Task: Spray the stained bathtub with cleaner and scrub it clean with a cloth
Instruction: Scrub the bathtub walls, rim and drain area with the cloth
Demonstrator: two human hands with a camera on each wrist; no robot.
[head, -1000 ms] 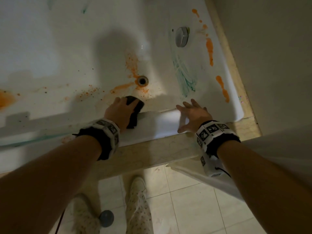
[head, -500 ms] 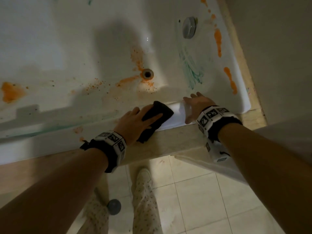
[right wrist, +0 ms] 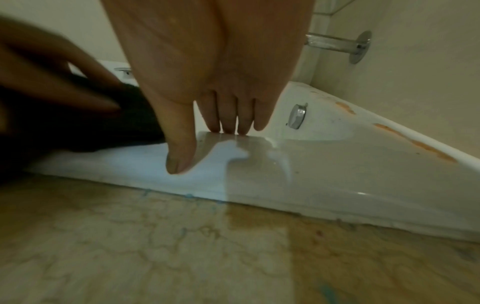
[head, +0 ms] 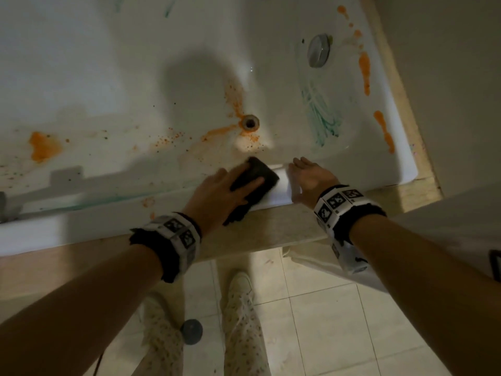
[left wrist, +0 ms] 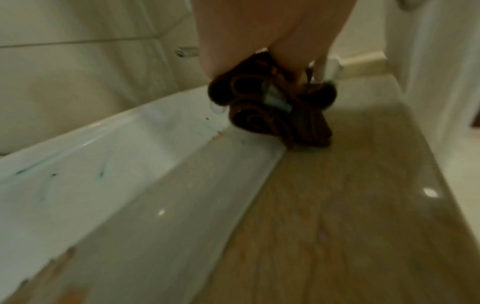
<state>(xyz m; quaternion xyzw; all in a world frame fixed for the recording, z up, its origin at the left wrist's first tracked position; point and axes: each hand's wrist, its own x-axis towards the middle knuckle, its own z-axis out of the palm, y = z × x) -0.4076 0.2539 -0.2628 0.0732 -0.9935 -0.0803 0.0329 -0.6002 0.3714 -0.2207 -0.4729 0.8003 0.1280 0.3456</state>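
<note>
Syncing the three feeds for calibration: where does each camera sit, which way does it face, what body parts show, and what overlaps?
Head: worn on the head, faces down at the bathtub rim; shows both forearms, left hand pressing the dark cloth, right hand, legs.
Left wrist: under the left hand, faces along the rim; shows palm and bunched cloth.
Right wrist: under the right hand, faces the rim; shows palm and straight fingers touching it.
Shared: cloth and rim in all three; overflow cap in head and right wrist.

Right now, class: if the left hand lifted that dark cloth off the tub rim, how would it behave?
The dark cloth would probably flop: it drapes over the bathtub rim in soft folds. It is likely light and maybe damp. The left hand presses it flat.
</note>
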